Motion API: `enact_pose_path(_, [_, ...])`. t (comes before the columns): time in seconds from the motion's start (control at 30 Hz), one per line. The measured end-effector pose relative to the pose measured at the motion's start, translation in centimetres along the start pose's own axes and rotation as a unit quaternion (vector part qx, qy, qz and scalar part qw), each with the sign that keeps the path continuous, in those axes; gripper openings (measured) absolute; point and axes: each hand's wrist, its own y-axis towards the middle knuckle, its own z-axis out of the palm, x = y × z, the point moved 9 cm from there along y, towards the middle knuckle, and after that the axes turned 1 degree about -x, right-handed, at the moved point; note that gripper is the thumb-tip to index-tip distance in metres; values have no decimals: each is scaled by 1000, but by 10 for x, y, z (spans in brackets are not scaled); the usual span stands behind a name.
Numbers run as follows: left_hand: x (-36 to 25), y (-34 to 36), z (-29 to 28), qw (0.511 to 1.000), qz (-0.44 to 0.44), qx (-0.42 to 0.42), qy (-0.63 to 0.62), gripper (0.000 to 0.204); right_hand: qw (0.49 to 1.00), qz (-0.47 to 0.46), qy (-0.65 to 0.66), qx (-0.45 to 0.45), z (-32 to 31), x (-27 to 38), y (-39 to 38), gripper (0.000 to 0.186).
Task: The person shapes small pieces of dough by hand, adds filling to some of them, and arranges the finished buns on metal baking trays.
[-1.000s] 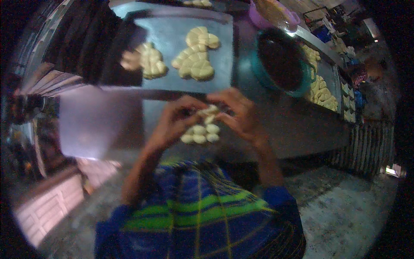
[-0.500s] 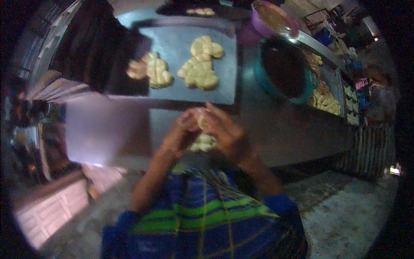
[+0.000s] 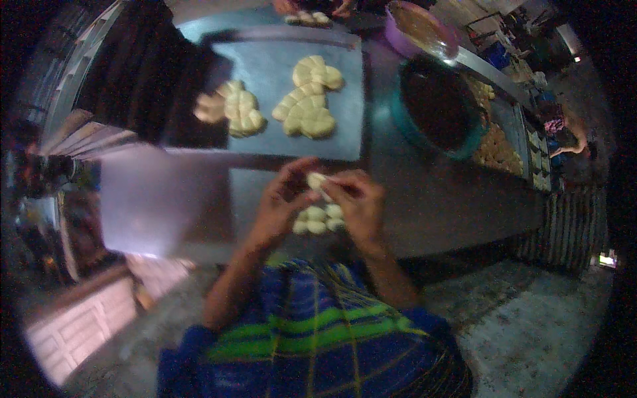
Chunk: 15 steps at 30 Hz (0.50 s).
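In front of my chest, my right hand (image 3: 358, 199) pinches a small pale piece of dough (image 3: 316, 180) between thumb and fingertips. My left hand (image 3: 286, 194) is just beside it, fingers curved, with thumb and forefinger apart around the dough's left side. Below both hands, several small dough balls (image 3: 316, 219) sit close together on the table (image 3: 438, 205). Beyond my hands lies a grey metal tray (image 3: 265, 56). It carries a large figure of joined dough pieces (image 3: 308, 109) on the right and another dough figure (image 3: 243, 109) on the left, partly in shadow.
A teal basin (image 3: 406, 126) with dark contents and a purple basin (image 3: 400, 30) stand right of the tray. Brown pieces (image 3: 496, 149) fill a tray farther right. Across the table, another person's hands (image 3: 286, 6) flank a row of dough balls (image 3: 307, 18).
My hands were close together over the dough; now the left has spread and the piece shows between them. More dough balls are visible below. The other person's hands have appeared at the top.
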Motion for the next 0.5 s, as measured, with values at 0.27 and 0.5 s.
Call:
enact_pose_path(0.27, [28, 2, -20, 994, -82, -69, -13, 27, 931, -297, -207, 42, 17, 48, -31, 26])
enact_pose_path(0.5, [39, -3, -4, 994, -105, 16, -15, 30, 894, -321, -297, 93, 13, 41, -21, 35])
